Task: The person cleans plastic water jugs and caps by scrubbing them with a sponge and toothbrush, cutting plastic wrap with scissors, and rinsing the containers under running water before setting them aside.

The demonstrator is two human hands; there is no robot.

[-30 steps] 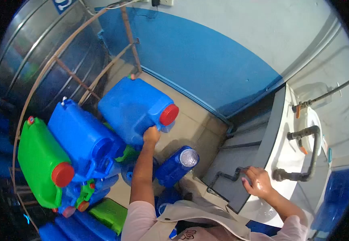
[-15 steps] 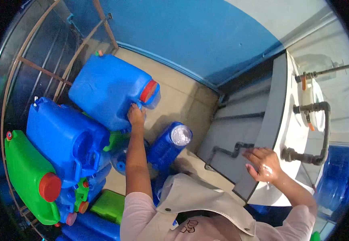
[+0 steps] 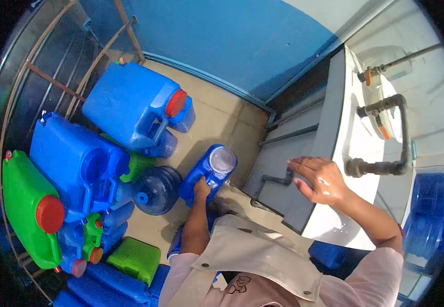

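Jug [image 3: 202, 168] of blue plastic, contents hidden, is held by the left hand [image 3: 201, 188], the right hand [image 3: 320, 179] outstretched.

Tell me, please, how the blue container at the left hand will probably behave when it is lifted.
The blue container is probably stiff, as its moulded walls hold their shape. It may feel slippery: its surface shines, and the right hand looks wet. Weight is hard to judge: the contents are hidden.

Likely water-refilling shop; jugs [image 3: 122, 100], valved pipes [image 3: 404, 134]
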